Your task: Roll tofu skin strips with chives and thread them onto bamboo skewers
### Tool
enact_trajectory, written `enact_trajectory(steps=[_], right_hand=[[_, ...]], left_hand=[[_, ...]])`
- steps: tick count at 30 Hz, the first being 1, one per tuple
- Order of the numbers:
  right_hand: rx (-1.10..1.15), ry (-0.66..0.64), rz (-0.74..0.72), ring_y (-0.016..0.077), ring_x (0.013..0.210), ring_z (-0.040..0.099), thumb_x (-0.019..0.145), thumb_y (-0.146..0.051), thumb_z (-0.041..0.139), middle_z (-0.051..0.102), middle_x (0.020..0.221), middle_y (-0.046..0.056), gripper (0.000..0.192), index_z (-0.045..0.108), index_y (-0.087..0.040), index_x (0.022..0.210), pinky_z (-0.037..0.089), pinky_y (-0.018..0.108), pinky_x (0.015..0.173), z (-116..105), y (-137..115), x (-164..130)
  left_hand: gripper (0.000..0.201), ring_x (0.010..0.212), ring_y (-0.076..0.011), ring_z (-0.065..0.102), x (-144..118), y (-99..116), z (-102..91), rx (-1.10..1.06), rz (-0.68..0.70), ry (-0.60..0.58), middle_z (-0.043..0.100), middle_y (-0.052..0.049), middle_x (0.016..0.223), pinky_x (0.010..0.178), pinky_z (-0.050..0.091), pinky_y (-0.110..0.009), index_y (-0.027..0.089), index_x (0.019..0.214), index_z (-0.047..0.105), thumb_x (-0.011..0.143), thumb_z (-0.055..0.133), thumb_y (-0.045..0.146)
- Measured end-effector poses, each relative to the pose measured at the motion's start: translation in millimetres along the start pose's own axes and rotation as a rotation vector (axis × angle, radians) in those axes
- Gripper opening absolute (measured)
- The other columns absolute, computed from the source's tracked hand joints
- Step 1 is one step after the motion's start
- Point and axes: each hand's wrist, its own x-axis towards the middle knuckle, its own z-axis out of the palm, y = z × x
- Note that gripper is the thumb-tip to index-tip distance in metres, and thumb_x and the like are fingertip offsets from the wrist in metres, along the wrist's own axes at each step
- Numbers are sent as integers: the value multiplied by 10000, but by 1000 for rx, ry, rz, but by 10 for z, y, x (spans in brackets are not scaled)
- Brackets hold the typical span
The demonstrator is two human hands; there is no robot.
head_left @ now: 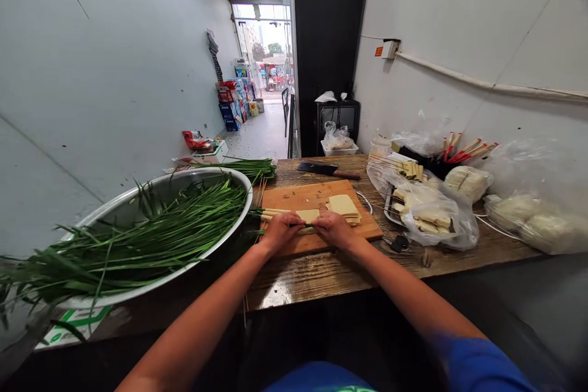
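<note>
Both my hands meet at the near part of a wooden cutting board (pixel 294 196). A pale yellow tofu sheet (pixel 309 214) lies between them, with a strip of green chives along its near edge. My left hand (pixel 281 231) is closed, pinching the left end of that edge. My right hand (pixel 334 228) pinches the right end the same way. Beside my right hand sits a stack of square tofu sheets (pixel 343 206). Pale rolls (pixel 271 212) with green ends lie just beyond my left hand, partly hidden by it.
A large metal basin (pixel 250 193) heaped with long chives (pixel 184 226) stands at left. A cleaver (pixel 316 168) lies behind the board. At right are a bagged tray of skewered rolls (pixel 425 211), a small black object (pixel 399 243) and plastic-wrapped bundles (pixel 542 217).
</note>
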Motion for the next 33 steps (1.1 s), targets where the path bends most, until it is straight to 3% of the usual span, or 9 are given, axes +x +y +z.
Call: enact_trajectory(steps=[8, 17, 23, 29, 33], right_hand=[[-132, -51, -109, 152, 775, 493, 901, -211, 459, 593, 738, 52, 240, 665, -172, 782, 376, 245, 674, -95, -33, -26], [-435, -318, -328, 196, 799, 500, 911, -156, 385, 590, 835, 108, 242, 614, -94, 955, 393, 323, 716, -216, -120, 26], [-452, -400, -238, 224, 790, 522, 838, -89, 442, 618, 815, 149, 208, 649, -72, 840, 390, 337, 685, -188, -233, 96], [-262, -264, -79, 154, 737, 527, 843, -158, 462, 624, 765, 85, 242, 671, -129, 725, 377, 256, 677, -187, -88, 102], [-216, -223, -42, 153, 771, 527, 833, -167, 484, 619, 789, 81, 235, 672, -133, 695, 380, 244, 689, -223, -97, 100]], left_hand=[[287, 725, -133, 558, 0, -25, 6, 246, 167, -150, 648, -64, 799, 663, 399, -233, 154, 797, 699, 892, 445, 248], [244, 838, -174, 505, -52, 17, -80, 610, 375, -292, 608, -70, 894, 775, 356, -309, 173, 962, 635, 913, 421, 278], [230, 870, -181, 497, -82, 58, -112, 609, 357, -300, 590, -68, 920, 794, 350, -315, 181, 997, 620, 891, 468, 316], [233, 881, -193, 484, -99, 115, -76, 620, 296, -239, 595, -61, 878, 809, 345, -332, 181, 924, 630, 875, 489, 360], [181, 856, -196, 480, -87, 126, -39, 663, 265, -233, 602, -66, 860, 802, 346, -342, 172, 916, 624, 885, 472, 263]])
